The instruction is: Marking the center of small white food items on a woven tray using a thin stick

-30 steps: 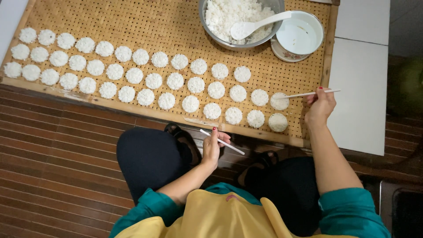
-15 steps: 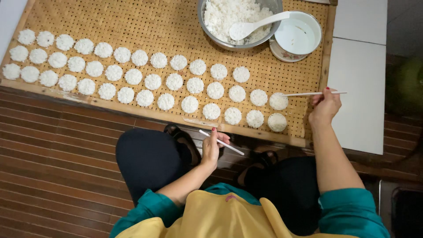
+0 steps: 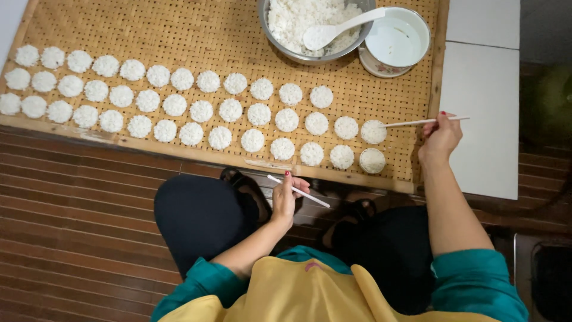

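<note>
Two containers stand at the far edge of the woven bamboo tray (image 3: pixel 179 30), beyond both hands: a metal bowl (image 3: pixel 280 45) filled with cooked white rice, with one white spoon (image 3: pixel 339 27) resting in it, and just beside it a white bowl (image 3: pixel 396 39) holding a little pale liquid. Rice cakes (image 3: pixel 253 140), small white rounds, lie on the tray in three slanting rows, about thirty-six in all, stretching away to the left of the hands. The right hand (image 3: pixel 440 138) is closed round one thin white stick (image 3: pixel 426 121), whose tip touches the rice cake (image 3: pixel 373 131) nearest that hand. The left hand (image 3: pixel 285 200), held over the lap below the tray's near edge, pinches a second white stick (image 3: pixel 298 191) between loosely curled fingers.
</note>
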